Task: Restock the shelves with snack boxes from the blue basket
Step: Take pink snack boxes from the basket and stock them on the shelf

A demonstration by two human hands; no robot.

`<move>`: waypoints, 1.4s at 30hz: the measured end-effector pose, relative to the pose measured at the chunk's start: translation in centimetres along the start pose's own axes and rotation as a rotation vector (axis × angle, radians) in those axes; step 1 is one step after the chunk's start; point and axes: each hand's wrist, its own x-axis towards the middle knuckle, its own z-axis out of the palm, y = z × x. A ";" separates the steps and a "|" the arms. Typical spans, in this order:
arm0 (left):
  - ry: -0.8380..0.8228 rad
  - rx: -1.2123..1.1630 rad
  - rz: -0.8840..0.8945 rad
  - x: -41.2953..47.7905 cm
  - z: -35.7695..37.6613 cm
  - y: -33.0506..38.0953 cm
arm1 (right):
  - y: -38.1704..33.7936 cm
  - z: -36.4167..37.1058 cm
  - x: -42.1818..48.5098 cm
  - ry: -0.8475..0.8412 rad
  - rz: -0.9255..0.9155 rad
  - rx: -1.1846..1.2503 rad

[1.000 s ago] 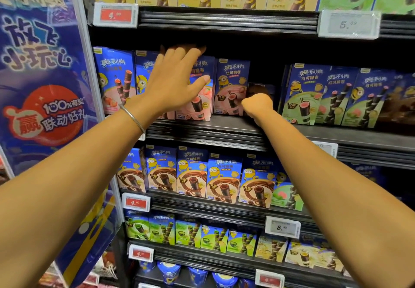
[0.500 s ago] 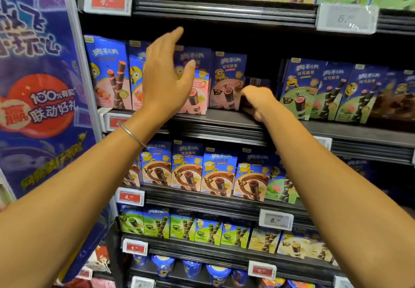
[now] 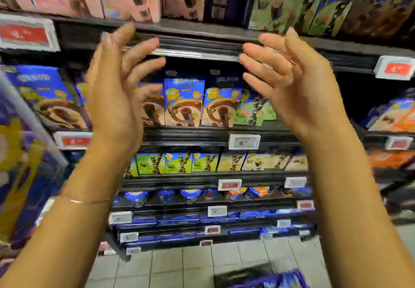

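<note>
Blue snack boxes stand upright and face-out, edge to edge along the middle shelf, so each front can be read. One green box sits at the right end of that row, beside a dark gap. We hold both hands up in front of the shelf above, palms turned toward each other and fingers loosely spread. Our left hand and our right hand grasp nothing; both are released, with only air between them. We judge this to be the pause between one box and the next, the hands free because fresh stock has to be fetched. That stock lies low at the bottom edge of the view, on the tiled floor. The dark rim of the basket shows there with blue packs in it, well apart from our hands. Blur keeps us from telling how many it holds. We expect the next move to be a reach downward.
</note>
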 end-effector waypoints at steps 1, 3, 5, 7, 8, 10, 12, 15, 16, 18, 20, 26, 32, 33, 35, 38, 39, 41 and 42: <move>-0.018 -0.003 -0.064 -2.0 -0.5 -2.1 | 1.4 -1.8 -2.1 0.031 0.035 -0.023; -0.052 0.051 -0.230 -6.8 -1.8 -6.7 | 4.9 -5.5 -6.7 0.117 0.135 -0.091; -0.068 0.171 -0.460 -12.9 -3.5 -11.8 | 8.8 -9.3 -11.9 0.233 0.266 -0.171; -0.105 0.322 -0.709 -19.8 -5.3 -16.5 | 12.7 -13.1 -18.2 0.378 0.436 -0.226; -0.139 0.394 -0.813 -23.5 -6.3 -18.5 | 14.7 -14.9 -21.6 0.442 0.527 -0.249; -0.211 0.524 -0.991 -30.6 -8.2 -21.3 | 18.3 -17.7 -28.3 0.556 0.687 -0.303; -0.262 0.621 -1.125 -36.7 -9.4 -22.9 | 21.6 -20.5 -34.7 0.668 0.821 -0.366; -0.319 0.735 -1.279 -43.9 -10.1 -24.4 | 25.9 -24.3 -43.0 0.664 1.013 -0.417; -0.338 0.787 -1.301 -45.9 -9.9 -24.9 | 27.0 -25.6 -45.4 0.651 1.065 -0.413; -0.410 0.891 -1.319 -49.7 -8.9 -26.1 | 29.0 -28.5 -49.6 0.634 1.120 -0.409; -0.455 0.948 -1.315 -53.2 -7.2 -27.7 | 31.1 -32.1 -52.8 0.601 1.152 -0.406; -0.449 0.932 -1.364 -65.4 -1.8 -35.2 | 38.1 -42.3 -59.2 0.516 1.251 -0.496; -0.642 0.836 -1.397 -74.3 -0.3 -47.1 | 50.8 -52.4 -59.1 0.376 1.262 -0.692; -0.657 0.810 -1.386 -75.1 -0.3 -50.1 | 53.6 -54.3 -58.6 0.352 1.220 -0.752; -0.655 0.756 -1.435 -76.3 -0.4 -55.5 | 58.7 -57.9 -57.6 0.311 1.152 -0.914; -0.565 0.717 -1.443 -77.6 -1.0 -63.6 | 65.1 -63.2 -56.0 0.250 1.078 -1.117; -0.575 0.721 -1.424 -77.9 -1.3 -66.0 | 67.1 -64.8 -55.5 0.209 1.058 -1.164; -0.606 0.719 -1.401 -78.5 -1.9 -70.2 | 70.5 -67.2 -54.6 0.061 1.086 -1.271; -0.614 0.716 -1.391 -78.9 -2.4 -72.0 | 72.2 -68.0 -54.4 -0.045 1.119 -1.308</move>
